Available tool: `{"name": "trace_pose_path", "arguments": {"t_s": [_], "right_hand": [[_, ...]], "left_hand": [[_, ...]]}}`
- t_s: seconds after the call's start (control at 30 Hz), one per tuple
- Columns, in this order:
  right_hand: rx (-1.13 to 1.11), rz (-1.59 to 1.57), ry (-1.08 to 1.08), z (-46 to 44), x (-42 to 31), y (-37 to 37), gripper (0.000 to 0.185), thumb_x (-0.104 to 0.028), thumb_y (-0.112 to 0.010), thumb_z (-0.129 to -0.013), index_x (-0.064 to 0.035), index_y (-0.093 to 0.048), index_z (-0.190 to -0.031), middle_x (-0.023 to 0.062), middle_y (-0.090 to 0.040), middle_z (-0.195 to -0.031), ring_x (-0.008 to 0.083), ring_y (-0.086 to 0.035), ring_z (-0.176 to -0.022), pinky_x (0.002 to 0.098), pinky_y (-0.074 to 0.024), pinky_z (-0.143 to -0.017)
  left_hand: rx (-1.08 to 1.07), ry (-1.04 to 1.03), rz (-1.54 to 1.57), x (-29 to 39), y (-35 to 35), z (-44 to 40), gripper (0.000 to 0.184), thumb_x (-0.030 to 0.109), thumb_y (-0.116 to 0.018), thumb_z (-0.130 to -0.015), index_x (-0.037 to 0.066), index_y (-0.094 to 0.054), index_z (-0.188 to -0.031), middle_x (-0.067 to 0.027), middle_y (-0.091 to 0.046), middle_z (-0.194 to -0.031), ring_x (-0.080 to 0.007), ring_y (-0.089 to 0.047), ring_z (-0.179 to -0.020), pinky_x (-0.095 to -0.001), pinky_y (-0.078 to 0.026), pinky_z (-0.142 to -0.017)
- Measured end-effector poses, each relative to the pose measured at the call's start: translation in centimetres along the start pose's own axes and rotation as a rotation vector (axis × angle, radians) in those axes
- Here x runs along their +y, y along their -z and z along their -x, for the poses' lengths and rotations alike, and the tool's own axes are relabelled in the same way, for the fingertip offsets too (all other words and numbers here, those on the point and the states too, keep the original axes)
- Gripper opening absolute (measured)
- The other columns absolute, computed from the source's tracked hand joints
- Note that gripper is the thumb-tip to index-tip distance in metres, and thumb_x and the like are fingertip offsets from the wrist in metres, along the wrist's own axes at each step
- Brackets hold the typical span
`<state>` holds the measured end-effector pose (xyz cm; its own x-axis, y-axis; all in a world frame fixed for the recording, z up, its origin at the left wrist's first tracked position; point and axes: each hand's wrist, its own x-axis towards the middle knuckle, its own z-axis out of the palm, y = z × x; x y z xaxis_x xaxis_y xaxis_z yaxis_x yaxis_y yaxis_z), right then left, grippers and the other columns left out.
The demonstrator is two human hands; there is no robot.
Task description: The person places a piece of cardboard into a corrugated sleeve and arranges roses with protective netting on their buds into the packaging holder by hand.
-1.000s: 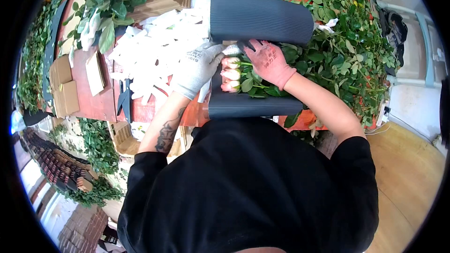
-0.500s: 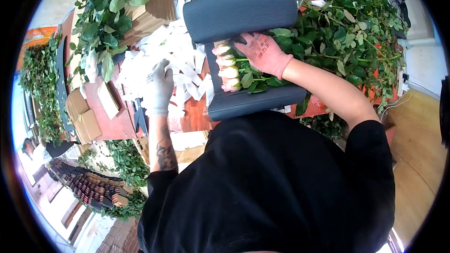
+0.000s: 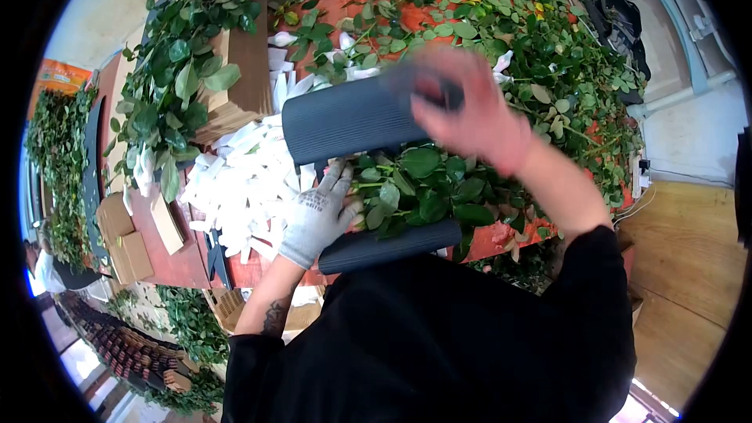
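Rose bunch (image 3: 423, 192) partly beneath the left hand (image 3: 319, 215); leaves beside it

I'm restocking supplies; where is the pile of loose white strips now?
In the head view, the pile of loose white strips lies on the red table, just left of the white-gloved left hand.

"What's at the upper left?"
"A pale wall (image 3: 94, 19) rises there."
"And the right side?"
"A pale tubular frame (image 3: 691, 39) in the upper corner, and tan wooden boards (image 3: 681, 266) with a seam below."
"Furniture?"
"A red-topped table (image 3: 174, 268), across the middle."
"Where's it brightest?"
"Along the left edge, where white light glares."
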<state>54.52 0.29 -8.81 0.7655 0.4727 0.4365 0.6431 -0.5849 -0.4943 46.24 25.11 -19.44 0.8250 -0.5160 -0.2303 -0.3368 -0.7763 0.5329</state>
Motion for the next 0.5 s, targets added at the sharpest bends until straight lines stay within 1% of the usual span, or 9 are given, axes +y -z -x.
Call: {"name": "trace_pose_path", "arguments": {"t_s": [0.07,0.13,0.17,0.23,0.33,0.37,0.4,0.47,0.5], "right_hand": [[-0.075,0.178,-0.192,-2.8,6.2,-1.3,0.025,-0.021,-0.063,-0.073,-0.0066,-0.064,-0.094,0.0106,-0.066,-0.095,0.0277,-0.063,-0.084,0.0378,-0.0498,-0.074],[-0.581,0.450,-0.413,-2.7,11.1,-3.8,0.030,-0.026,-0.063,-0.073,-0.0079,-0.065,-0.097,0.0099,-0.066,-0.094,0.0280,-0.063,-0.092,0.0396,-0.0503,-0.075],[-0.875,0.625,-0.379,-2.5,11.4,-4.3,0.029,-0.027,-0.062,-0.074,-0.0100,-0.067,-0.097,0.0113,-0.066,-0.097,0.0279,-0.063,-0.094,0.0391,-0.0508,-0.075],[-0.849,0.664,-0.184,1.2,15.7,-6.2,0.024,-0.021,-0.059,-0.076,-0.0091,-0.065,-0.096,0.0097,-0.066,-0.099,0.0248,-0.065,-0.093,0.0361,-0.0519,-0.076],[-0.802,0.747,-0.171,3.3,16.2,-6.3,0.019,-0.018,-0.056,-0.079,-0.0091,-0.064,-0.093,0.0078,-0.067,-0.096,0.0233,-0.065,-0.092,0.0350,-0.0522,-0.074],[-0.734,0.808,-0.159,3.3,16.2,-5.5,0.018,-0.018,-0.056,-0.080,-0.0099,-0.064,-0.094,0.0079,-0.066,-0.095,0.0228,-0.065,-0.090,0.0347,-0.0524,-0.072],[-0.665,0.867,-0.142,3.0,15.9,-4.7,0.018,-0.018,-0.055,-0.080,-0.0107,-0.063,-0.094,0.0079,-0.066,-0.093,0.0224,-0.065,-0.089,0.0345,-0.0526,-0.071],[-0.771,0.970,-0.264,0.8,12.1,1.1,0.026,-0.014,-0.055,-0.081,-0.0080,-0.062,-0.105,0.0097,-0.066,-0.102,0.0268,-0.064,-0.092,0.0374,-0.0510,-0.075],[-0.655,1.007,-0.379,0.3,12.0,3.5,0.025,-0.009,-0.055,-0.080,-0.0111,-0.061,-0.104,0.0088,-0.066,-0.093,0.0267,-0.064,-0.090,0.0354,-0.0521,-0.072]], "left_hand": [[-0.046,0.019,-0.042,0.4,0.1,0.2,0.067,0.033,-0.063,-0.079,0.001,-0.042,-0.133,-0.0240,-0.038,-0.139,-0.0365,-0.057,-0.106,-0.0423,-0.046,-0.088],[0.011,-0.063,-0.255,0.2,-0.4,0.5,0.082,0.038,-0.068,-0.074,0.001,-0.033,-0.138,-0.0236,-0.032,-0.143,-0.0370,-0.056,-0.108,-0.0413,-0.047,-0.087],[-0.020,-0.047,-0.220,-0.3,-0.9,0.8,0.092,0.039,-0.071,-0.069,0.000,-0.028,-0.140,-0.0223,-0.026,-0.146,-0.0357,-0.053,-0.113,-0.0408,-0.048,-0.087],[-0.044,-0.042,-0.198,-0.7,-1.6,1.0,0.105,0.043,-0.075,-0.063,0.001,-0.021,-0.143,-0.0192,-0.019,-0.150,-0.0347,-0.049,-0.119,-0.0403,-0.046,-0.090],[-0.089,-0.007,-0.143,0.7,-0.8,0.6,0.108,0.045,-0.074,-0.064,0.003,-0.016,-0.145,-0.0166,-0.013,-0.153,-0.0332,-0.046,-0.124,-0.0436,-0.039,-0.098],[-0.161,0.063,-0.067,0.8,-0.6,0.5,0.109,0.046,-0.074,-0.065,0.003,-0.015,-0.145,-0.0158,-0.011,-0.153,-0.0319,-0.040,-0.129,-0.0519,-0.027,-0.105],[-0.161,0.053,-0.065,0.7,-0.9,0.4,0.109,0.046,-0.074,-0.065,0.003,-0.015,-0.145,-0.0158,-0.011,-0.153,-0.0319,-0.040,-0.129,-0.0519,-0.027,-0.105],[0.015,-0.097,-0.294,-0.3,-2.1,0.8,0.112,0.040,-0.077,-0.062,0.002,-0.013,-0.145,-0.0182,-0.014,-0.152,-0.0331,-0.047,-0.122,-0.0379,-0.050,-0.084],[0.099,-0.161,-0.291,-0.6,-2.5,0.9,0.111,0.042,-0.076,-0.063,0.002,-0.013,-0.145,-0.0188,-0.014,-0.152,-0.0349,-0.046,-0.122,-0.0391,-0.049,-0.087]]}}
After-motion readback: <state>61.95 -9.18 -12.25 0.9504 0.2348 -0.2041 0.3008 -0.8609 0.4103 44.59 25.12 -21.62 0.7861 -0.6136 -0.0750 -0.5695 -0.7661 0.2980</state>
